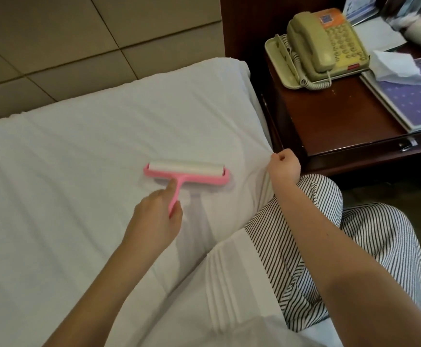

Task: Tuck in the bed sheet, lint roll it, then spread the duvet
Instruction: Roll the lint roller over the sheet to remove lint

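A pink lint roller (185,172) rests on the white bed sheet (99,136) at centre, its handle gripped by the left hand (155,216) reaching from seven o'clock, forefinger extended, while the right hand (284,169), at three o'clock, pinches the sheet's edge, apparently pulling it taut for rolling.

Head camera: looks forward-down, close over bed sheet (99,136), nightstand (329,121) at right.
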Motion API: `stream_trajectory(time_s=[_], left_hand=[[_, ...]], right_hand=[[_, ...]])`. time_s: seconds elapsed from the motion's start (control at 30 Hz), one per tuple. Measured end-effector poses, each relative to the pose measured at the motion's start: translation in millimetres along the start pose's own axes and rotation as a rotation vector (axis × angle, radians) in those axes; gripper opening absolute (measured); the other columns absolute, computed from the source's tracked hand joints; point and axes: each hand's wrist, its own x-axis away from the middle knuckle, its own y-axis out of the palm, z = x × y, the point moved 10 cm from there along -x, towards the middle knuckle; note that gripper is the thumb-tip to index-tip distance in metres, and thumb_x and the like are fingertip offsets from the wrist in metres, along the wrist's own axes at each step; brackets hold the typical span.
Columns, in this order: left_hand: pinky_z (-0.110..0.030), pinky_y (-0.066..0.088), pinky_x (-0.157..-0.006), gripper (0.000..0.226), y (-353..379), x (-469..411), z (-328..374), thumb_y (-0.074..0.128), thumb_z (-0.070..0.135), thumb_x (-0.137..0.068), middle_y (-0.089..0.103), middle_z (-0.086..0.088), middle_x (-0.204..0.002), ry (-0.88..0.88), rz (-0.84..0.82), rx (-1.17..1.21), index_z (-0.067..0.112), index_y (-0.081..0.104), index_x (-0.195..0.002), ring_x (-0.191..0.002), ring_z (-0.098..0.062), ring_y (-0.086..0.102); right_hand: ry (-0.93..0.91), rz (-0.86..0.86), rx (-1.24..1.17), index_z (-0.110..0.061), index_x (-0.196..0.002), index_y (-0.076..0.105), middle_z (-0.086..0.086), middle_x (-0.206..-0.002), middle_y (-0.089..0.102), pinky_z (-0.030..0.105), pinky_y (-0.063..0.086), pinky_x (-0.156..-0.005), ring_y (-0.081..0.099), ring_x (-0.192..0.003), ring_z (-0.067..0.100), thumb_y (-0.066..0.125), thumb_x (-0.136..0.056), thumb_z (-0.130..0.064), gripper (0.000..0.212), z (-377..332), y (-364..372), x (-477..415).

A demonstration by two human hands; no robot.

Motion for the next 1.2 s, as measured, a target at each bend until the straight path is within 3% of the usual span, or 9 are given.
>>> stream_trajectory(time_s=[0.1, 0.17, 0.23, 0.33, 0.43, 0.67, 0.83, 1.0, 1.2], left_hand=[[-0.033, 0.036, -0.067, 0.055, 5, -15, 4, 0.041, 0.016, -0.095, 0.053, -0.010, -0.084, 0.010, 0.004, -0.046, 0.016, 0.026, -0.147, -0.083, -0.031, 0.055], [-0.037, 0.039, -0.073, 0.054, 7, -57, 9, 0.041, 0.014, -0.095, 0.056, -0.021, -0.100, 0.013, 0.055, -0.027, 0.010, 0.025, -0.147, -0.097, -0.038, 0.055], [-0.035, 0.038, -0.074, 0.054, 13, -107, 14, 0.039, 0.013, -0.096, 0.055, -0.024, -0.109, -0.005, 0.077, 0.028, 0.008, 0.021, -0.147, -0.102, -0.039, 0.053], [-0.032, 0.037, -0.074, 0.054, 15, -149, 26, 0.038, 0.015, -0.098, 0.054, -0.022, -0.112, -0.012, 0.108, 0.079, 0.009, 0.019, -0.148, -0.105, -0.036, 0.054], [-0.035, 0.039, -0.077, 0.053, 12, -132, 23, 0.038, 0.014, -0.097, 0.054, -0.022, -0.114, -0.022, 0.085, 0.059, 0.008, 0.021, -0.147, -0.107, -0.038, 0.053], [-0.030, 0.031, -0.062, 0.057, 21, 19, -1, 0.037, 0.017, -0.098, 0.051, -0.015, -0.101, -0.040, 0.002, -0.055, 0.016, 0.014, -0.150, -0.082, -0.034, 0.055], [-0.032, 0.030, -0.066, 0.055, 18, -26, 4, 0.037, 0.016, -0.098, 0.051, -0.021, -0.109, -0.064, 0.057, 0.007, 0.013, 0.018, -0.149, -0.093, -0.038, 0.055], [-0.029, 0.031, -0.070, 0.055, 18, -92, 18, 0.037, 0.018, -0.100, 0.048, -0.021, -0.114, -0.122, 0.075, 0.093, 0.016, 0.014, -0.150, -0.100, -0.037, 0.053], [-0.028, 0.032, -0.066, 0.058, 21, -43, 19, 0.039, 0.016, -0.098, 0.042, -0.011, -0.095, -0.196, 0.034, 0.100, 0.019, 0.015, -0.150, -0.080, -0.027, 0.049]], right_hand=[[-0.041, -0.042, 0.071, -0.012, -0.081, 0.043, 0.002, -0.074, 0.049, 0.034, 0.040, -0.066, 0.049, -0.070, 0.022, 0.040, -0.098, -0.019, 0.019, -7, 4, 8], [-0.175, -0.003, 0.186, -0.011, -0.103, 0.051, 0.008, -0.105, 0.056, 0.039, 0.044, -0.078, 0.053, -0.096, 0.028, 0.039, -0.098, -0.017, 0.014, -21, 2, 19], [-0.423, 0.010, 0.349, -0.013, -0.130, 0.046, 0.007, -0.138, 0.045, 0.043, 0.038, -0.095, 0.043, -0.121, 0.029, 0.040, -0.097, -0.018, 0.034, -43, 6, 35], [-0.642, -0.178, 0.600, -0.020, -0.144, 0.032, 0.006, -0.153, 0.025, 0.044, 0.021, -0.109, 0.025, -0.138, 0.026, 0.035, -0.099, -0.029, 0.046, -52, 34, 52], [-0.535, -0.415, 0.738, -0.027, -0.150, 0.010, -0.001, -0.159, 0.005, 0.046, 0.001, -0.115, 0.002, -0.145, 0.019, 0.024, -0.100, -0.040, 0.054, -27, 53, 52], [-0.448, -0.477, 0.795, -0.025, -0.150, -0.007, -0.001, -0.159, -0.010, 0.046, -0.007, -0.115, -0.011, -0.145, 0.019, 0.018, -0.101, -0.040, 0.057, -19, 58, 55], [-0.477, -0.470, 0.820, -0.012, -0.150, -0.006, 0.011, -0.158, -0.007, 0.044, -0.004, -0.116, -0.008, -0.145, 0.024, 0.023, -0.101, -0.034, 0.061, -23, 64, 70], [-0.513, -0.504, 0.809, -0.012, -0.150, -0.005, 0.011, -0.158, -0.006, 0.043, -0.003, -0.116, -0.007, -0.145, 0.024, 0.024, -0.101, -0.036, 0.062, -23, 61, 72], [-0.742, -0.623, 0.984, -0.015, -0.149, -0.012, 0.009, -0.158, -0.011, 0.045, -0.002, -0.116, -0.007, -0.145, 0.025, 0.024, -0.099, -0.047, 0.070, -8, 45, 79]])
